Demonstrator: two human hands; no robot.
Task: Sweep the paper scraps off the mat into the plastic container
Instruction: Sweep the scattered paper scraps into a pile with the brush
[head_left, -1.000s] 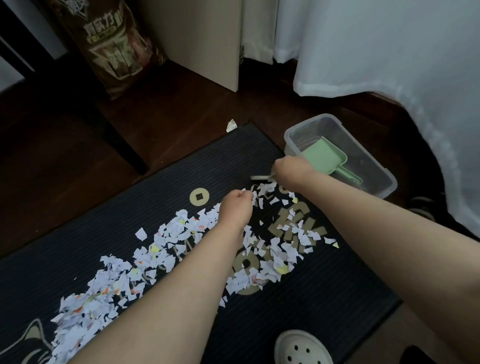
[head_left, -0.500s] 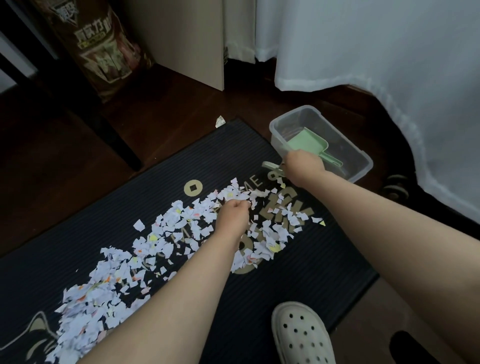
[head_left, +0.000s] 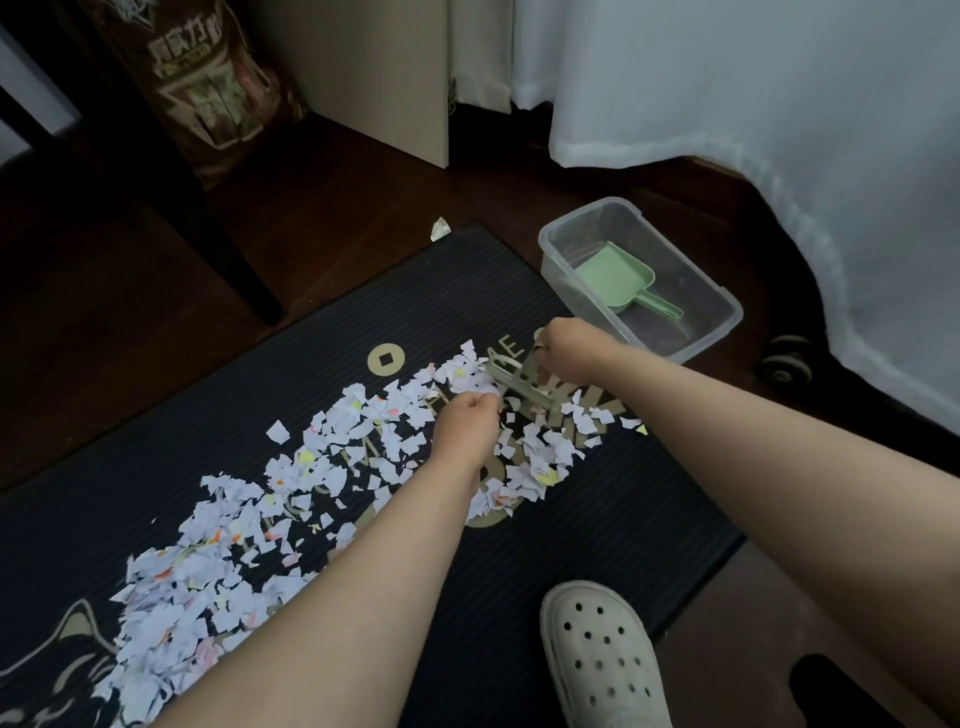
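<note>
The torn white paper scraps (head_left: 332, 467), a few flecked yellow and orange, lie in a long loose band across the dark ribbed floor mat with gold lettering (head_left: 597, 519), running from its near left corner up to its far right end. None show inside the clear rectangular plastic container (head_left: 736, 317), which stands on the wooden floor just beside the mat's far right corner and holds a pale green plastic scoop (head_left: 615, 278).

At the far end of the band, the left hand (head_left: 467, 423) rests knuckles-up on the scraps with its fingers curled under; whether they grip any paper cannot be told. The right hand (head_left: 566, 353), near the mat's edge by the container, pinches a pale, motion-blurred tool (head_left: 511, 384) that reaches down into the scraps between the two hands; its kind is unclear.

One stray scrap (head_left: 440, 228) sits on the floor just off the mat's far edge. A cream perforated clog (head_left: 597, 660) stands on the mat's near edge. Beyond the mat hang white curtains (head_left: 779, 104), with a brown printed bag (head_left: 208, 88) to the far left.
</note>
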